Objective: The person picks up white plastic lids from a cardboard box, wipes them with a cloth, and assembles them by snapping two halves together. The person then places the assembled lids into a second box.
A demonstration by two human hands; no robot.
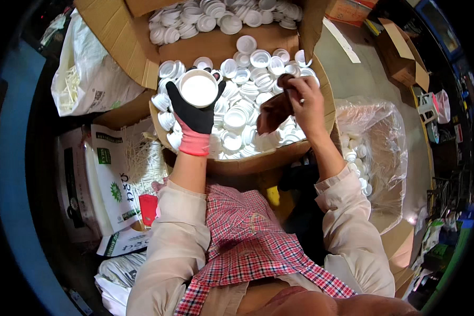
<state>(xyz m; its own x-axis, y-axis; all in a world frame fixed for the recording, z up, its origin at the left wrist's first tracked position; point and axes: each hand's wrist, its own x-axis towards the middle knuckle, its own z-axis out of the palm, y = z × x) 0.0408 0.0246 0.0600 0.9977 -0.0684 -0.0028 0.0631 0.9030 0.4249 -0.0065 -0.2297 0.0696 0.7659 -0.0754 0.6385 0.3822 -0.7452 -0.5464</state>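
My left hand (196, 117), in a black glove with a pink cuff, grips a round white plastic lid (198, 88) and holds it up, its broad face showing. To the right, my bare right hand (308, 102) pinches a dark brown cloth (274, 113) that hangs down from the fingers. Both hands are above a cardboard box (279, 157) heaped with loose white plastic lids (236, 118). A ring shows on one right-hand finger.
More white lids (210, 16) lie beyond the box's far flap. At right stands a clear-plastic-lined box (389, 126) holding white caps (359, 163). White sacks (108, 158) and thin white sticks (142, 163) are at left. An open carton (400, 58) sits far right.
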